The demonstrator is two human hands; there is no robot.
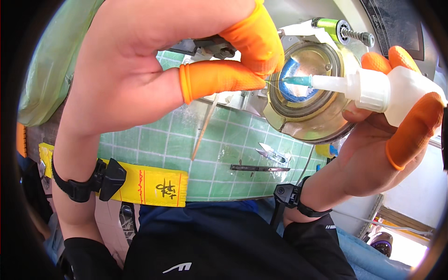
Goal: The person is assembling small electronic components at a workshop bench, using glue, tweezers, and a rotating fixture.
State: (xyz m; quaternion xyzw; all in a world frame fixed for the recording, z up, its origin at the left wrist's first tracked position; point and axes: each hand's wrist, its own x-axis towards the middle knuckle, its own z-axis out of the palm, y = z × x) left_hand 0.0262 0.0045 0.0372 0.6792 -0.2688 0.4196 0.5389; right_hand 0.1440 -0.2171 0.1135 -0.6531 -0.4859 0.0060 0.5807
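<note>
My right hand [378, 135], with orange finger cots, is wrapped round a white squeeze bottle [373, 88]. The bottle lies tilted to the left and ends in a teal dispensing needle tip [297, 80]. My left hand [154, 70] reaches in from the left, its orange-covered thumb and forefinger pinched together just beside that tip. What lies between those fingertips is too small to make out; a fine dark line shows there. Beneath the tip is a round brass-coloured metal machine part [308, 121] with a blue ring [288, 93] and a pale centre.
On the green gridded mat [154, 144] lie a thin wooden stick [204, 128], dark tweezers [259, 168] and small thread snips [273, 154]. A yellow strip [158, 186] runs along the near edge. A green cylinder with a spring [343, 31] sits behind the metal part.
</note>
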